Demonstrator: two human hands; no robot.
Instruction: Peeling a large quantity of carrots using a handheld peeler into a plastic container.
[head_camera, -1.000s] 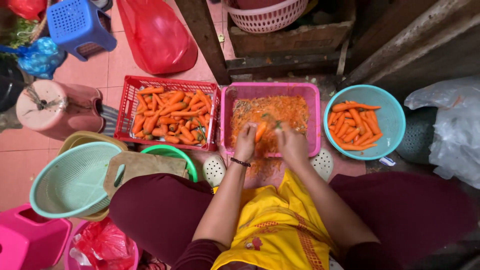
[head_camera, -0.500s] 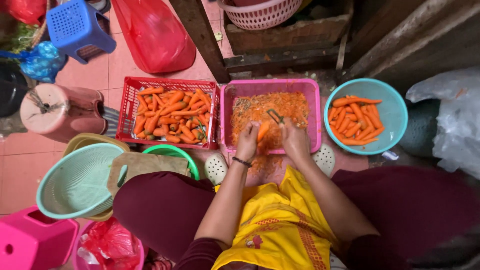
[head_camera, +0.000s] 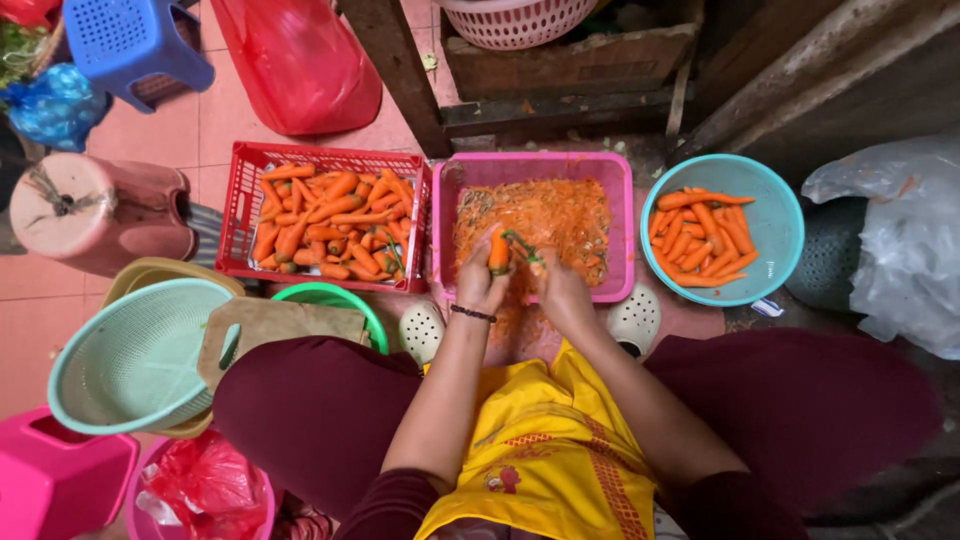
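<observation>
— What are the hands doing at the centre of the frame?

— The left hand (head_camera: 483, 283) is closed round a stubby carrot (head_camera: 498, 251); the right hand (head_camera: 562, 288) grips a thin green-handled peeler (head_camera: 524, 247), both over the pink rectangular tub (head_camera: 621, 222) of stringy orange peelings.

— And around it?

— A red slatted crate (head_camera: 243, 215) of rough carrots at left, a smooth teal bowl (head_camera: 777, 222) of carrots at right — all on a pinkish tiled floor (head_camera: 225, 120).
</observation>
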